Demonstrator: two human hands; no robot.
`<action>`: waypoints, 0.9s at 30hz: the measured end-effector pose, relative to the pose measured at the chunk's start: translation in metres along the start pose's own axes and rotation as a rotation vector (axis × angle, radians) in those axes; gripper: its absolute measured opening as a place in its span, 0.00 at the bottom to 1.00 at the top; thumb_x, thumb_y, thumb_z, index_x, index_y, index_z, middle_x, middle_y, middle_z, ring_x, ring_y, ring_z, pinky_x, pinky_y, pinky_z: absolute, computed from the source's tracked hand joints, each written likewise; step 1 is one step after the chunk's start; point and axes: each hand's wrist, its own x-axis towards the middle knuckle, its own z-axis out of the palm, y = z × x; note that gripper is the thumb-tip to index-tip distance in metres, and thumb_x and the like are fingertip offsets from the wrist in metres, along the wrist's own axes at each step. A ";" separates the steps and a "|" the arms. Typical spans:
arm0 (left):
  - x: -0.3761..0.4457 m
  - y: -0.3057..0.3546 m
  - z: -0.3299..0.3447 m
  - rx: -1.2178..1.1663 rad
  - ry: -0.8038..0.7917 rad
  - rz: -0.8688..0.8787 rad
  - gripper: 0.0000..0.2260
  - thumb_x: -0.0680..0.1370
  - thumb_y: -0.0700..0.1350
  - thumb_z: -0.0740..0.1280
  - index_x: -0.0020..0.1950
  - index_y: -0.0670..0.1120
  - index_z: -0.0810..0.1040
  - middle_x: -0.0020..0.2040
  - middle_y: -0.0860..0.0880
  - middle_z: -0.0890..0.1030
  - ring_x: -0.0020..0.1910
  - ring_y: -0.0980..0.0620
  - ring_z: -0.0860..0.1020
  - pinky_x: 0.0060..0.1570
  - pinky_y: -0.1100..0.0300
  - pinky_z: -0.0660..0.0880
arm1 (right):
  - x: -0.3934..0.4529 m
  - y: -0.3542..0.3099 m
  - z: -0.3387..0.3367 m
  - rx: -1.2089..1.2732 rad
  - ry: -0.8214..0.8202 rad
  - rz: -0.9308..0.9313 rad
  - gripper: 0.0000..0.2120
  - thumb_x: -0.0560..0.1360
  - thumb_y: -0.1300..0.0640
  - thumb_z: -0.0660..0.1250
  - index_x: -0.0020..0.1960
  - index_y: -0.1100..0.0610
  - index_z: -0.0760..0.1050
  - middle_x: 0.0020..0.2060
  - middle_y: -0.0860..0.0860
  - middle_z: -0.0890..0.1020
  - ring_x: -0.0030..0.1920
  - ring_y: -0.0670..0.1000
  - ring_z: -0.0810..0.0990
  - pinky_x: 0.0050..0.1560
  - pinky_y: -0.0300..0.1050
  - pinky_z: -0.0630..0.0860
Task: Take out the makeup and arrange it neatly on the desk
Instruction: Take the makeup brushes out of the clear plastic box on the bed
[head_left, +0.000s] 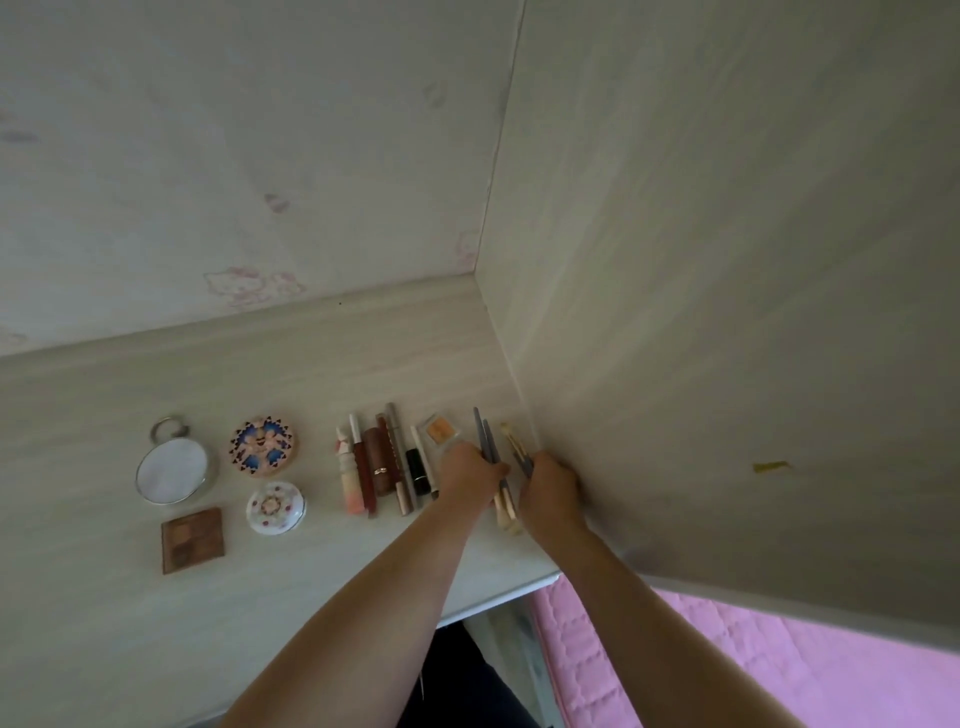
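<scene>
Left hand (470, 470) covers the middle of the grey brushes (485, 439), so can't tell how it's holding them. Right hand (550, 480) hides most of the other brushes (511, 439), and its fingers are out of sight too.

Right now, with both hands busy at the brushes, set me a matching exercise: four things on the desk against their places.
Things:
1. round mirror
2. brown eyeshadow palette
3. white round box
4. makeup brushes

Places:
A. far right, by the side panel, at the hands
B. front left corner of the group
C. far left, back row
D. just right of the palette, front row

Pairs: 1-C, 2-B, 3-D, 4-A
</scene>
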 end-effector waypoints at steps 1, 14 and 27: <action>0.001 0.000 -0.001 0.023 0.009 0.009 0.07 0.72 0.42 0.74 0.41 0.39 0.79 0.42 0.39 0.83 0.40 0.43 0.84 0.42 0.48 0.82 | 0.002 -0.001 -0.001 -0.010 0.008 -0.007 0.08 0.76 0.61 0.64 0.54 0.64 0.73 0.53 0.60 0.80 0.55 0.59 0.79 0.45 0.42 0.69; 0.001 0.001 -0.006 0.133 0.081 0.069 0.07 0.73 0.42 0.72 0.44 0.37 0.82 0.41 0.41 0.84 0.41 0.47 0.83 0.44 0.54 0.82 | 0.010 -0.011 0.000 0.005 0.033 -0.016 0.08 0.77 0.63 0.64 0.56 0.63 0.73 0.54 0.60 0.80 0.55 0.58 0.79 0.46 0.39 0.70; -0.013 -0.010 -0.016 0.204 0.114 0.147 0.08 0.74 0.38 0.60 0.40 0.41 0.79 0.40 0.43 0.82 0.39 0.46 0.82 0.43 0.52 0.81 | -0.001 -0.012 -0.004 -0.016 0.017 -0.084 0.12 0.76 0.62 0.60 0.59 0.64 0.71 0.55 0.61 0.79 0.56 0.60 0.77 0.51 0.46 0.72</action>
